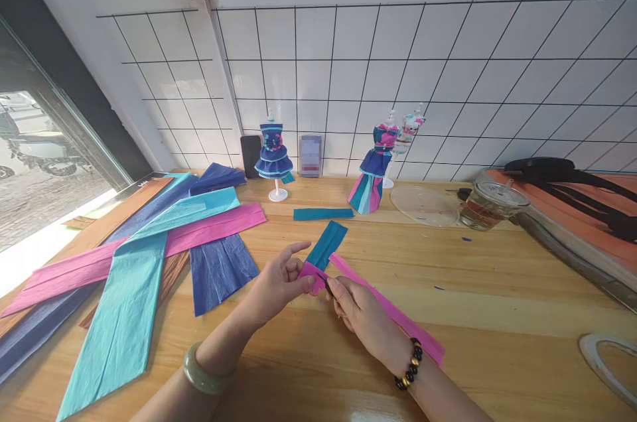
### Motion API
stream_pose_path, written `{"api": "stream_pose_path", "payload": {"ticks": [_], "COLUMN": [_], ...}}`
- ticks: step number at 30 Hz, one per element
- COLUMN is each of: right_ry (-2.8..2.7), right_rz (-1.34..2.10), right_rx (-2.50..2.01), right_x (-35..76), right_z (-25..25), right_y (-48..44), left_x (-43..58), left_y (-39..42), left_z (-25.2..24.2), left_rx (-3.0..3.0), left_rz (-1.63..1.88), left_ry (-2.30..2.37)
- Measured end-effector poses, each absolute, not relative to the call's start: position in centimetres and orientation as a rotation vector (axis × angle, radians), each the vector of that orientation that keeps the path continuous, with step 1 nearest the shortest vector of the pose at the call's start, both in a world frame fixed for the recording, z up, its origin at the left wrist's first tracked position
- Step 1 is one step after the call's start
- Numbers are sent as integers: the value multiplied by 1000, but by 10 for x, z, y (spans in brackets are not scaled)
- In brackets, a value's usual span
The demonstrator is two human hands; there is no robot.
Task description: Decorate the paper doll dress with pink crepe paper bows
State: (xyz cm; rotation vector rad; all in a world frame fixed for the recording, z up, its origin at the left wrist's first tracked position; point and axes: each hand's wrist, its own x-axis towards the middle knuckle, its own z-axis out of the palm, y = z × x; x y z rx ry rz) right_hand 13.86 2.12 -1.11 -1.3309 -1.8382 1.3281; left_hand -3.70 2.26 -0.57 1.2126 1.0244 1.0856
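Observation:
My left hand (276, 286) pinches the folded end of a pink crepe paper strip (393, 316) where a teal crepe strip (326, 244) meets it, index finger raised. My right hand (361, 316) is closed around a small dark tool at that same spot; I cannot make out what the tool is. The pink strip trails to the right under my right wrist. The teal strip points away toward the wall. Both lie just above the wooden table (497, 316).
Long crepe sheets lie at left: light blue (134, 289), pink (99, 263), dark blue (219, 266). Two small mannequins in paper dresses (273, 153) (375, 166) stand by the tiled wall. A loose teal strip (323, 213), clear lid (424, 205), glass jar (490, 206) and an orange bag (572, 210) sit behind.

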Motion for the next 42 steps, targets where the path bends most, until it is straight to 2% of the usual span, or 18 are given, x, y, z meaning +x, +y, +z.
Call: {"api": "stream_pose_path", "payload": {"ticks": [42], "right_ry": [-1892], "right_rz": [1287], "right_rx": [-1349], "right_x": [140], "right_z": [-12], "right_y": [21], "left_x": [-38], "left_y": [23], "left_z": [1], "left_rx": [1210], "left_rz": [1126], "left_ry": [1057]}}
